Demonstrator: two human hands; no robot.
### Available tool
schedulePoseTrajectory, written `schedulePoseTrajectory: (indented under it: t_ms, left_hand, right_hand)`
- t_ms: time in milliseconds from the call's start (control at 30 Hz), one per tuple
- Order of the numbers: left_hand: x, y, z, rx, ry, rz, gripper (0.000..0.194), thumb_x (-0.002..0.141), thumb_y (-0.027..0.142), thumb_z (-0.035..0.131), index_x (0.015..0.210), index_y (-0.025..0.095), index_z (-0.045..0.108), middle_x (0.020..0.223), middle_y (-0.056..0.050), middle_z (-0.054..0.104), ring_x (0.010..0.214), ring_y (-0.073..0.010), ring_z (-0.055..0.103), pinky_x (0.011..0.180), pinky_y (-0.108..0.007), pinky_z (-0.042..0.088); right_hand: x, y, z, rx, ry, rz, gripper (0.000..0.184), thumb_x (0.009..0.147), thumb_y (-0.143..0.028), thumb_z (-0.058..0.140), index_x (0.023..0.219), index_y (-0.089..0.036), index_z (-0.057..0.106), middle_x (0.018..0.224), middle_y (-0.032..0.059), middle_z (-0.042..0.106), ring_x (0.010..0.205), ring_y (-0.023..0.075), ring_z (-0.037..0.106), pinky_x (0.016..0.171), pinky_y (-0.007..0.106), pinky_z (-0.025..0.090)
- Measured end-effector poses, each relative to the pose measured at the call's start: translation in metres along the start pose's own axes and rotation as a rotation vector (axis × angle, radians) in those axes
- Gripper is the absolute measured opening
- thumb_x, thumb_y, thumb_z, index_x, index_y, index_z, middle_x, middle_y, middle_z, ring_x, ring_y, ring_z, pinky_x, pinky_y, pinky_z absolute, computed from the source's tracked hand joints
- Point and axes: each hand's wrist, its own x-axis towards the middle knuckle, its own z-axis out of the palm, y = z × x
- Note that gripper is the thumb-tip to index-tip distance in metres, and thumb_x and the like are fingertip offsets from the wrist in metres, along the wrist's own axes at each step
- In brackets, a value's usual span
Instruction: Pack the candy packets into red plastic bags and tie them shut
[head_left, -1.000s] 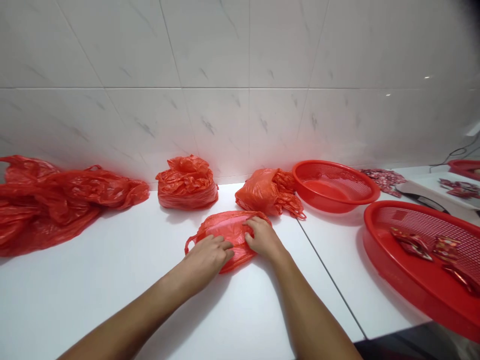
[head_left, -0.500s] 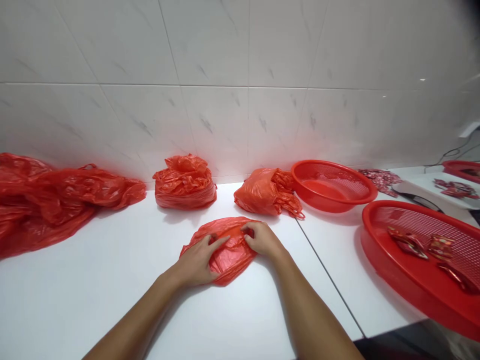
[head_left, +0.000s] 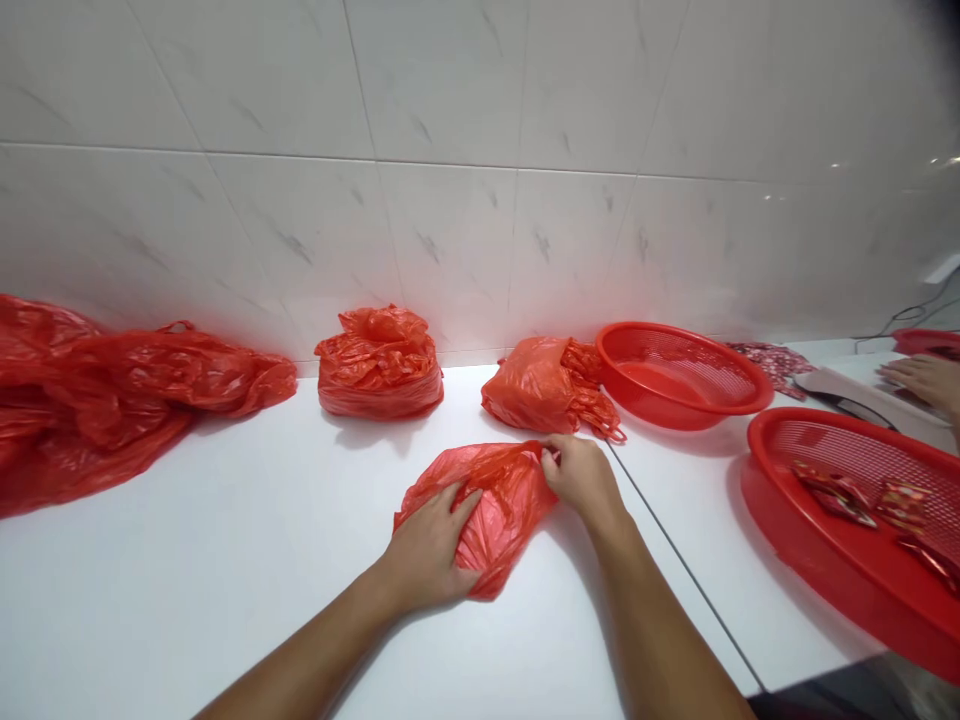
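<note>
Red plastic bag (head_left: 510,510) lies bunched on the white bench (head_left: 225,610), left-hand fingers (head_left: 457,510) spread over it, right-hand fingers (head_left: 551,452) pinching its top edge; a weak pinch could let the thin bag slide free.

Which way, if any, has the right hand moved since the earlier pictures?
Yes: the right hand has moved rightward, closer to the red basket.
</note>
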Motion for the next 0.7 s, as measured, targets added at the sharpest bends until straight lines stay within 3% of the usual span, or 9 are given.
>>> schedulePoseTrajectory:
  t_ms: [67,100,167,200,267,333,433,600,700]
  left_hand:
    - [-0.001,0.000,0.000,-0.013,0.034,0.020,0.097,0.072,0.039,0.078,0.161,0.022,0.043,0.167,-0.019,0.040,0.151,-0.0453,0.043,0.119,-0.061,0.043]
    - [-0.001,0.001,0.000,-0.026,0.047,0.039,0.095,0.071,0.036,0.077,0.160,0.023,0.045,0.166,-0.018,0.042,0.149,-0.0449,0.045,0.118,-0.061,0.044]
    - [-0.002,0.003,-0.002,-0.066,0.068,0.093,0.086,0.073,0.029,0.074,0.155,0.025,0.051,0.158,-0.015,0.052,0.143,-0.0413,0.052,0.114,-0.057,0.049]
    - [-0.002,0.004,-0.003,-0.089,0.080,0.120,0.081,0.073,0.026,0.073,0.152,0.026,0.053,0.154,-0.013,0.056,0.140,-0.0388,0.055,0.113,-0.055,0.051]
    - [-0.002,0.004,-0.005,-0.112,0.093,0.155,0.078,0.074,0.023,0.071,0.150,0.027,0.055,0.151,-0.012,0.058,0.138,-0.0363,0.056,0.114,-0.053,0.050]
    - [-0.003,0.001,-0.005,-0.101,0.086,0.157,0.086,0.072,0.023,0.074,0.154,0.028,0.050,0.158,-0.012,0.052,0.143,-0.0382,0.051,0.118,-0.057,0.046]
    - [-0.006,-0.004,-0.005,-0.070,0.085,0.184,0.094,0.071,0.024,0.077,0.159,0.034,0.044,0.171,-0.010,0.037,0.152,-0.0405,0.041,0.121,-0.062,0.041]
    - [-0.011,-0.010,-0.006,0.020,0.204,0.116,0.078,0.079,0.033,0.079,0.153,0.030,0.053,0.171,-0.013,0.037,0.152,-0.0413,0.041,0.122,-0.062,0.040]
    - [-0.012,-0.018,-0.004,0.044,0.154,0.018,0.095,0.077,0.048,0.082,0.161,0.026,0.044,0.171,-0.016,0.035,0.156,-0.0456,0.032,0.125,-0.065,0.032]
  right_hand:
    - [-0.013,-0.020,-0.002,0.053,0.103,-0.188,0.026,0.091,-0.019,0.057,0.102,-0.021,0.081,0.105,0.0102,0.079,0.102,0.0279,0.070,0.097,0.040,0.052]
    - [-0.020,-0.031,0.001,0.110,0.078,-0.310,0.025,0.091,-0.020,0.057,0.101,-0.022,0.080,0.104,0.0089,0.078,0.101,0.0267,0.069,0.097,0.039,0.053]
    - [-0.031,-0.051,0.012,0.207,-0.118,-0.486,0.024,0.092,-0.020,0.059,0.102,-0.024,0.080,0.106,0.0061,0.078,0.102,0.0241,0.069,0.097,0.036,0.054]
    - [-0.035,-0.057,0.021,0.209,-0.216,-0.502,0.024,0.093,-0.023,0.060,0.106,-0.026,0.080,0.112,0.0057,0.077,0.106,0.0240,0.069,0.100,0.037,0.053]
    - [-0.036,-0.059,0.037,0.128,-0.344,-0.390,0.031,0.095,-0.036,0.065,0.123,-0.027,0.076,0.134,0.0091,0.070,0.127,0.0298,0.062,0.114,0.048,0.044]
    - [-0.029,-0.050,0.050,0.029,-0.439,-0.181,0.055,0.096,-0.057,0.063,0.143,-0.028,0.065,0.155,0.0150,0.056,0.146,0.0386,0.048,0.122,0.063,0.030]
    - [-0.015,-0.027,0.056,-0.040,-0.578,0.024,0.086,0.093,-0.078,0.055,0.161,-0.026,0.045,0.168,0.0201,0.039,0.158,0.0421,0.030,0.123,0.069,0.021]
    - [-0.008,-0.009,0.051,-0.089,-0.658,-0.010,0.121,0.070,-0.076,0.081,0.168,-0.027,0.032,0.173,0.0218,0.027,0.161,0.0443,0.024,0.125,0.068,0.018]
    - [-0.007,-0.009,0.049,-0.085,-0.686,-0.019,0.123,0.066,-0.070,0.088,0.167,-0.028,0.034,0.165,0.0215,0.045,0.152,0.0446,0.042,0.123,0.064,0.026]
